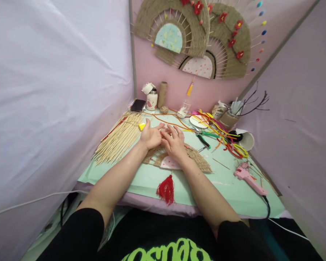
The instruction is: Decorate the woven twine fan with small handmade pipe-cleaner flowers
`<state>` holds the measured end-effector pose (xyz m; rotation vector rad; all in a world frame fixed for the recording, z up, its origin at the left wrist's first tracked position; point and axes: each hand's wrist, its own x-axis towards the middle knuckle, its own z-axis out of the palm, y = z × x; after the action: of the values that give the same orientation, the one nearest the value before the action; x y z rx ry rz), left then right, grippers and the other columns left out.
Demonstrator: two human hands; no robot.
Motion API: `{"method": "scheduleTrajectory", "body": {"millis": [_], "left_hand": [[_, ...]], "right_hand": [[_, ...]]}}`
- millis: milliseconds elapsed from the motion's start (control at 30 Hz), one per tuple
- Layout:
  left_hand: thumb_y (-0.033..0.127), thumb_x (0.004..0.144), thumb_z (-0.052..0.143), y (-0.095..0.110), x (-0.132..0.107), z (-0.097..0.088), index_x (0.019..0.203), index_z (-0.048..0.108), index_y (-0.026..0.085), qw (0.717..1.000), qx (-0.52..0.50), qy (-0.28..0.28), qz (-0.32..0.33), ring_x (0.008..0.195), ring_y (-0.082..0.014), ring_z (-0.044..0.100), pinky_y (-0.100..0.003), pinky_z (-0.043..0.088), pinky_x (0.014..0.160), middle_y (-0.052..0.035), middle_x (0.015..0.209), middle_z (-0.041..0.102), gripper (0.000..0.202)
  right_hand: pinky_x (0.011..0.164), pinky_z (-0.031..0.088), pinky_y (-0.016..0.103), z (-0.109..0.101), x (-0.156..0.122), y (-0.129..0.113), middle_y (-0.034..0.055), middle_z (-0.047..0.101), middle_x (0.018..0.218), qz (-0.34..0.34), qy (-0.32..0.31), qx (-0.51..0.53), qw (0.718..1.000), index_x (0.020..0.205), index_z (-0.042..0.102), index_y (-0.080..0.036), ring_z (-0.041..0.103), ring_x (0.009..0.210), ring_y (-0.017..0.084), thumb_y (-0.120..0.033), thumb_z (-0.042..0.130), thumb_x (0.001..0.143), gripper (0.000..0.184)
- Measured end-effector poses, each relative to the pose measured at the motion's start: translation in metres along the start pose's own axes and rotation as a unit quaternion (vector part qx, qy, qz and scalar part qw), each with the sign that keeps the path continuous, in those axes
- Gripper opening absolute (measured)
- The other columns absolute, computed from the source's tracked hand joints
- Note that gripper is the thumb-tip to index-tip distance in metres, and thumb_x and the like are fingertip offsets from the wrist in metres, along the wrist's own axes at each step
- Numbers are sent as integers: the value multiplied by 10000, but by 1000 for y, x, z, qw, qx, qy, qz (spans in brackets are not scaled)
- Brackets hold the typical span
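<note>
My left hand (151, 137) is turned palm up, its thumb apart and its fingers stretched to the right. Over those fingertips lies my right hand (175, 145), fingers spread and slightly bent, touching the left. I can make out nothing held in either. Both hands are above a twine-woven fan (202, 161) that lies on the table, and they cover part of it. At its lower middle the fan has a white half-round panel with pink dots (168, 163). A red tassel (166, 190) hangs from it toward the table's front edge.
Thin wooden sticks (121, 139) lie in a bundle at left. Pliers (202, 137), coloured pipe cleaners (225, 134) and a pink glue gun (250, 178) with a cord are at right. A phone (138, 105) and a white bottle (151, 99) stand behind. Larger fans (230, 43) hang on the wall.
</note>
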<state>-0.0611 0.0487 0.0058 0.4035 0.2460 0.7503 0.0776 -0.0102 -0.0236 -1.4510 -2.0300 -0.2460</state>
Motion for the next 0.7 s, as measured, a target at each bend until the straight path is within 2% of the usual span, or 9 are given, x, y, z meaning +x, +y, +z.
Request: {"method": "scheduleTrajectory", "body": {"millis": [200,300,500,700], "left_hand": [[726,853,283,8,0,0,1350,385,170,998,1,49,37,1126,-326,615,-461,545,782,-230,1303,551,753],[721,852,298,6,0,2,1364,380,175,997,-6,63,48,1143,-321,606,-440,550,788,-223,1304,553,752],[712,860,304,2,-1,3,1325,414,151,999,-11,28,28,1103,-310,628,-448,545,822,-222,1241,589,737],[715,859,304,5,0,1,1315,430,180,998,-6,40,49,1096,-301,632,-411,555,769,-212,1269,575,714]], "right_hand": [[1086,289,485,-1,1,1,57,503,1384,15,32,33,999,1151,673,-288,329,1293,273,-303,450,942,306],[1076,298,500,0,1,0,60,508,1375,21,37,47,998,1160,670,-290,340,1281,280,-273,440,935,323],[1073,315,471,-1,1,-3,74,477,1395,4,23,26,999,1211,646,-257,335,1284,269,-219,419,919,371],[1069,314,495,0,1,0,71,481,1387,21,33,28,999,1214,643,-263,328,1277,285,-173,439,867,412]]}}
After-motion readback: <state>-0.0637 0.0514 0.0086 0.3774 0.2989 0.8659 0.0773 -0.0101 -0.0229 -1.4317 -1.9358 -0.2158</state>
